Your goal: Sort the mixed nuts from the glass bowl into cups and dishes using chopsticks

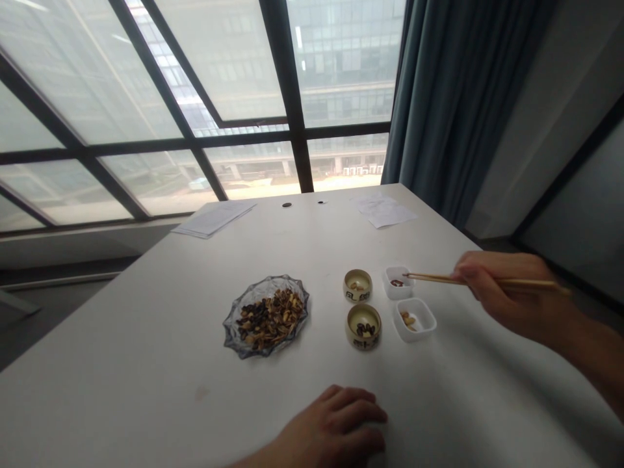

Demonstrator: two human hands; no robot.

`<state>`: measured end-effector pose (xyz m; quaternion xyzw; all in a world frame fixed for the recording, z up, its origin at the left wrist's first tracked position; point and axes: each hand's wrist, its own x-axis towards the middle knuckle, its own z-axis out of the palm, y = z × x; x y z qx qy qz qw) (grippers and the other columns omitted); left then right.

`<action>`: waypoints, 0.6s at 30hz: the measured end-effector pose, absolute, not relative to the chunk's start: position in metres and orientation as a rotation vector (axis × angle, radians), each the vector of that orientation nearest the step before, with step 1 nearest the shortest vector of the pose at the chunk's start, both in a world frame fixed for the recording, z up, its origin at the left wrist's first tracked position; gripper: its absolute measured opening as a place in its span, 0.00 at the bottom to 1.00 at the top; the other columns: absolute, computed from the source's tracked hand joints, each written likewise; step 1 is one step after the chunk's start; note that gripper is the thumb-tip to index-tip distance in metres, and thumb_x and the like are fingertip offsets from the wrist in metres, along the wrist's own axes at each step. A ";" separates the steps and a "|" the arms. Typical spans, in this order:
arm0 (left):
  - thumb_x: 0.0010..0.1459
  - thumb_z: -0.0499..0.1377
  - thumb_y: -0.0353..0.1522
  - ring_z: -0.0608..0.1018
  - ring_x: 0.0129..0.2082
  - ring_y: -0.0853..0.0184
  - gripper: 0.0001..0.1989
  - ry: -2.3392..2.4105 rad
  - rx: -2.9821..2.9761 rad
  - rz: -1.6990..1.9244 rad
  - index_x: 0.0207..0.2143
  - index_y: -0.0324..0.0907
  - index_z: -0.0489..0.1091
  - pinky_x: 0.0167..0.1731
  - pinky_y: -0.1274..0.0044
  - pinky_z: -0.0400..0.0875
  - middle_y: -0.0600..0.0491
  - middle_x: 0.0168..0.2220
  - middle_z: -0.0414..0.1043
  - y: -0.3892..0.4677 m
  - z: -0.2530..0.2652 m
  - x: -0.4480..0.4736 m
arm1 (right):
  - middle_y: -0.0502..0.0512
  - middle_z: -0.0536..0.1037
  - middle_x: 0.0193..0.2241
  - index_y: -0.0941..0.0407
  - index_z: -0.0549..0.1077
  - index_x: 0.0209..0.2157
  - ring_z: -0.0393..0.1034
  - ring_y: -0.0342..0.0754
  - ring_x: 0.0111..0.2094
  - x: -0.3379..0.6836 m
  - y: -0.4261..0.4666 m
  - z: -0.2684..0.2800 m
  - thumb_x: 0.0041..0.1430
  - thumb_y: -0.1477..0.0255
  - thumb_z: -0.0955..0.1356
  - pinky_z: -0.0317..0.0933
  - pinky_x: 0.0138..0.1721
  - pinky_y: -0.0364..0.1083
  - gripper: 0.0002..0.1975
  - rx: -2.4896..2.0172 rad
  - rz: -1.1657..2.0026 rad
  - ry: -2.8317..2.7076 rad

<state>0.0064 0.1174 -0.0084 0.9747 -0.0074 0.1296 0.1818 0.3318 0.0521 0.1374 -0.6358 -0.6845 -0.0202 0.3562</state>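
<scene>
My right hand (pixel 507 286) is closed around a pair of wooden chopsticks (pixel 433 278). Their tips are over the rim of the farther small white dish (pixel 389 288), which has a few dark red pieces in it. In the nearer white dish (pixel 429 331) lie a few light brown nuts or seeds. Left of these are two small round cups: the farther cup (pixel 358 297) holds a few pale pieces, the nearer cup (pixel 351 335) several dark seeds. My left hand (pixel 336 426) rests on the table below the cups, fingers loosely bent, holding nothing.
A scalloped glass bowl (pixel 234 328) of mixed seeds and nuts stands left of the cups on the white table (pixel 160 364). Papers (pixel 214 218) lie at the back left, more sheets (pixel 385 211) at the back right. Beyond are windows and a blue curtain (pixel 448 97).
</scene>
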 end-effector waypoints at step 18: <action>0.68 0.56 0.31 0.71 0.60 0.63 0.07 -0.026 2.753 0.285 0.48 0.46 0.68 0.57 0.74 0.67 0.54 0.57 0.74 0.120 -0.002 0.007 | 0.49 0.66 0.15 0.54 0.65 0.19 0.62 0.44 0.18 0.321 0.026 0.134 0.73 0.60 0.60 0.55 0.23 0.45 0.27 -1.677 0.331 -1.900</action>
